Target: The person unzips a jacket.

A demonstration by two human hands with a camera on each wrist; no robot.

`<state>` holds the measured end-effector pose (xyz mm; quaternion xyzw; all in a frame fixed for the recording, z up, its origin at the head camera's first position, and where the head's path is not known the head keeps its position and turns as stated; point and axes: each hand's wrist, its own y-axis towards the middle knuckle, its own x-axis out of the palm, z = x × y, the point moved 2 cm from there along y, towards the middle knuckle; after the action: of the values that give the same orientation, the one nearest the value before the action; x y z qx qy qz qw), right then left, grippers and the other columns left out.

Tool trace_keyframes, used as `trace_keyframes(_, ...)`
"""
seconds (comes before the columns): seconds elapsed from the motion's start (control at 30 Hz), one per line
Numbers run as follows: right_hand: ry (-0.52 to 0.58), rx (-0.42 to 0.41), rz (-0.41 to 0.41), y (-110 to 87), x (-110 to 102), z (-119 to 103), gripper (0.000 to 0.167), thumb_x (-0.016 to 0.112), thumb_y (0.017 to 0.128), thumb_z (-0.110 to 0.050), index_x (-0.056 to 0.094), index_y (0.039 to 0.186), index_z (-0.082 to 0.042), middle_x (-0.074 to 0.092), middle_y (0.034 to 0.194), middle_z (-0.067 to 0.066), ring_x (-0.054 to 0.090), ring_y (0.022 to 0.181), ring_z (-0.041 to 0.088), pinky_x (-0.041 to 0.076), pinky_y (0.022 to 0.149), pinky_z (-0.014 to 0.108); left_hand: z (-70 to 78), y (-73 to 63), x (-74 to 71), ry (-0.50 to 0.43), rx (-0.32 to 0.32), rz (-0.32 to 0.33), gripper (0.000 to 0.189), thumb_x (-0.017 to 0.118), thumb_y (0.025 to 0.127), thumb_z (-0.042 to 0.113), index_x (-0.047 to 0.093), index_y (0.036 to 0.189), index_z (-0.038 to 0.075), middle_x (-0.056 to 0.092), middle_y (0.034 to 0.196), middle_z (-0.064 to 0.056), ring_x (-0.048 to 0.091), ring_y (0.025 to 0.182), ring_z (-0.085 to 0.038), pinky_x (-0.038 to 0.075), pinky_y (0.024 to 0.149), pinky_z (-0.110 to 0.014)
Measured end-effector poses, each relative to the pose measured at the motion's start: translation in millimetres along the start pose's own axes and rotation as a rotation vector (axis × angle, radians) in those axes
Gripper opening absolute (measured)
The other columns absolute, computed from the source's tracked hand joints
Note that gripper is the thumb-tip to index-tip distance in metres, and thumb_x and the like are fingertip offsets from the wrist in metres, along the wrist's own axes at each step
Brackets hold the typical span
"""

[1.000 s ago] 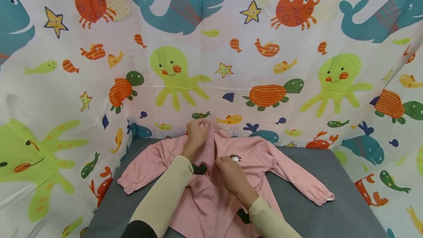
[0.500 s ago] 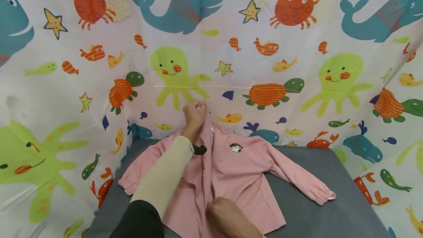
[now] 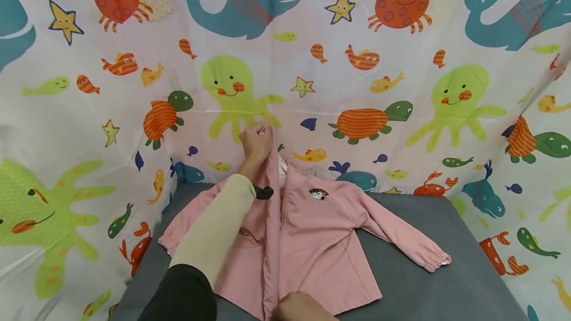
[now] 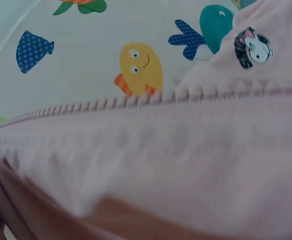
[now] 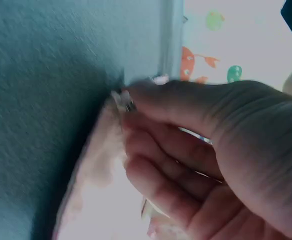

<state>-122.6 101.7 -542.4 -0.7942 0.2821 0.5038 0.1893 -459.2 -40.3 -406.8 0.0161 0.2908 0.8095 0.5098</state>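
Note:
A pink child's jacket [image 3: 312,241] with a small cartoon dog badge lies front up, its front edges parted along the zipper [image 3: 282,227]. My left hand [image 3: 256,142] grips the jacket's collar and holds it raised above the surface. In the left wrist view the zipper teeth [image 4: 176,96] run along the lifted front edge. Near the hem, my right hand [image 3: 303,307] is partly cut off by the head view's lower edge. The right wrist view shows its thumb and fingers [image 5: 156,102] pinching the zipper pull [image 5: 128,104], a small metallic piece at the jacket's bottom edge.
Under the jacket is a grey surface [image 3: 415,296]. A white cloth [image 3: 294,98] printed with sea animals hangs behind it and at both sides. The jacket's sleeve [image 3: 401,232] stretches out to the right.
My right hand has moved from chest height down the front to the hem, and the front edges have parted behind it. My left hand has lifted the collar higher.

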Motion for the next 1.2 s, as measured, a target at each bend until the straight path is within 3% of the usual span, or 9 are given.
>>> trace_keyframes(0.13, 0.152, -0.045, -0.010, -2.5, -7.6, 4.7, 0.018, 0.078, 0.096, -0.026, 0.082, 0.079, -0.027, 0.063, 0.068, -0.026, 0.040, 0.062, -0.022, 0.042, 0.057, 0.005, -3.9, -3.0, -2.2, 0.009, 0.027, -0.060, 0.029, 0.063, 0.102, 0.020, 0.089, 0.108, 0.011, 0.084, 0.104, -0.013, 0.068, 0.084, -0.026, 0.041, 0.073, -0.026)
trace_keyframes(0.27, 0.256, -0.011, 0.011, -4.0, -24.1, 12.1, 0.015, 0.075, 0.100, -0.016, 0.088, 0.095, -0.021, 0.073, 0.079, -0.022, 0.051, 0.068, -0.019, 0.046, 0.062, 0.006, -4.4, -4.9, -5.6, 0.020, 0.107, -0.090, 0.028, 0.063, 0.103, 0.019, 0.088, 0.103, 0.008, 0.083, 0.102, -0.014, 0.066, 0.083, -0.025, 0.048, 0.073, -0.035)
trace_keyframes(0.4, 0.252, 0.030, 0.099, -7.3, -38.1, 21.5, 0.021, 0.073, 0.103, -0.011, 0.084, 0.087, -0.020, 0.065, 0.071, -0.018, 0.049, 0.063, -0.012, 0.043, 0.059, 0.008, -6.3, -7.5, -9.5, 0.029, 0.158, -0.120, 0.026, 0.064, 0.105, 0.019, 0.083, 0.098, 0.003, 0.080, 0.101, -0.017, 0.073, 0.097, -0.033, 0.056, 0.087, -0.046)
trace_keyframes(0.5, 0.216, 0.072, 0.160, -10.7, -44.3, 28.1, 0.014, 0.074, 0.102, -0.013, 0.085, 0.093, -0.015, 0.074, 0.079, -0.011, 0.061, 0.071, -0.006, 0.050, 0.065, 0.012, -9.9, -12.0, -13.7, 0.029, 0.153, -0.146, 0.026, 0.064, 0.107, 0.021, 0.080, 0.100, 0.001, 0.076, 0.105, -0.020, 0.071, 0.107, -0.039, 0.054, 0.097, -0.051)
trace_keyframes(0.67, 0.133, 0.116, 0.211, -14.0, -51.5, 34.0, 0.018, 0.076, 0.101, -0.017, 0.085, 0.112, -0.007, 0.083, 0.103, 0.001, 0.076, 0.098, 0.010, 0.061, 0.082, 0.025, -15.6, -22.1, -22.6, 0.032, 0.121, -0.178, 0.027, 0.065, 0.106, 0.023, 0.078, 0.104, 0.000, 0.067, 0.107, -0.020, 0.063, 0.105, -0.039, 0.049, 0.095, -0.052)
trace_keyframes(0.93, 0.093, 0.145, 0.255, -16.0, -58.9, 38.6, 0.022, 0.079, 0.097, -0.015, 0.083, 0.117, -0.008, 0.083, 0.109, 0.002, 0.077, 0.103, 0.016, 0.064, 0.085, 0.034, -20.5, -35.8, -39.8, 0.034, 0.113, -0.198, 0.031, 0.064, 0.108, 0.024, 0.078, 0.127, 0.005, 0.070, 0.121, -0.015, 0.063, 0.109, -0.034, 0.047, 0.104, -0.053)
trace_keyframes(1.2, 0.073, 0.195, 0.301, -18.9, -64.4, 41.5, 0.027, 0.081, 0.093, -0.014, 0.082, 0.119, -0.006, 0.082, 0.115, 0.007, 0.077, 0.111, 0.023, 0.064, 0.091, 0.042, -22.2, -59.3, -58.6, -0.008, 0.157, -0.218, 0.034, 0.066, 0.108, 0.024, 0.076, 0.135, 0.005, 0.075, 0.126, -0.014, 0.069, 0.111, -0.033, 0.057, 0.099, -0.051)
